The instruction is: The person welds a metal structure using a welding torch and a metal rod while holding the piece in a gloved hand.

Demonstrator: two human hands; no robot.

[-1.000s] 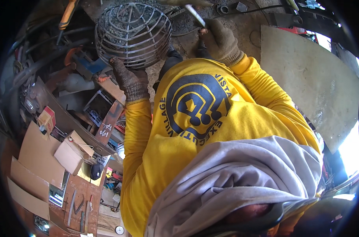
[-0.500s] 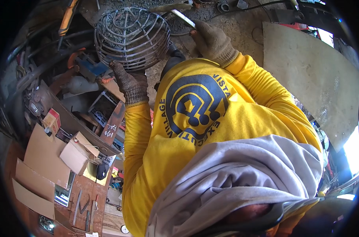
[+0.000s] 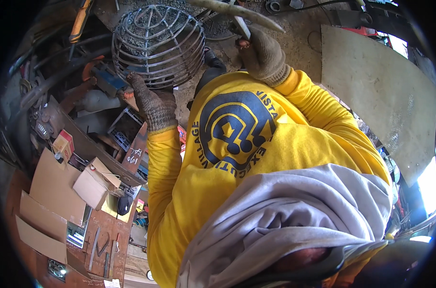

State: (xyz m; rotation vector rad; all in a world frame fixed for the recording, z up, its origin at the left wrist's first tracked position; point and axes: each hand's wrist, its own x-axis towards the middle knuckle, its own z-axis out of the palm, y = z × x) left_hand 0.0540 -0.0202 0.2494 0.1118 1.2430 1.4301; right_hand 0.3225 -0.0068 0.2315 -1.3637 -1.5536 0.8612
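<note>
A round cage of welded metal bars point(image 3: 172, 56) sits tilted at the upper left of centre, its domed side facing away from me. My left hand point(image 3: 152, 100), in a brown knit glove, is closed on the cage's near left edge; its fingers are partly hidden behind the bars. My right hand point(image 3: 262, 56), gloved alike, grips the pale handle of a chipping hammer point(image 3: 256, 17). The hammer's long, curved head tapers to a point on the right. It hangs above the ground, to the right of the cage and apart from it.
An orange-handled tool point(image 3: 80, 23) stands at the upper left. Beside my left arm a bench point(image 3: 105, 249) carries cardboard boxes point(image 3: 59, 187) and several hand tools. A large flat metal sheet point(image 3: 378, 96) lies on the right. A blue vise-like tool point(image 3: 107, 79) is left of the cage.
The hammer has come up and swung to the right in my right hand, showing more of its head. The cage and my left hand have shifted slightly left.
</note>
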